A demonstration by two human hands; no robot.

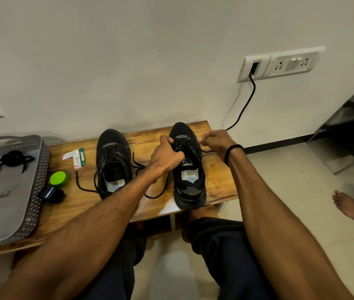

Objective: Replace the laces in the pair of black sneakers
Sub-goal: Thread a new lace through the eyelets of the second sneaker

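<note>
Two black sneakers stand on a low wooden table (219,185), toes toward the wall. The left sneaker (112,161) is laced, its lace ends trailing loose on the wood. My left hand (167,155) grips the laced front of the right sneaker (190,182) from the left side. My right hand (215,140) is just right of that shoe's toe and pinches a black lace (207,151) that runs out from the eyelets. Another end of lace (156,194) curls on the table between the shoes.
A grey perforated tray (30,204) at the left holds a bundle of black laces (2,162). Near it lie a green-capped black object (58,180) and small packets (75,158). A wall socket (280,64) with a black cable is behind. Someone's bare foot (349,205) rests on the floor at right.
</note>
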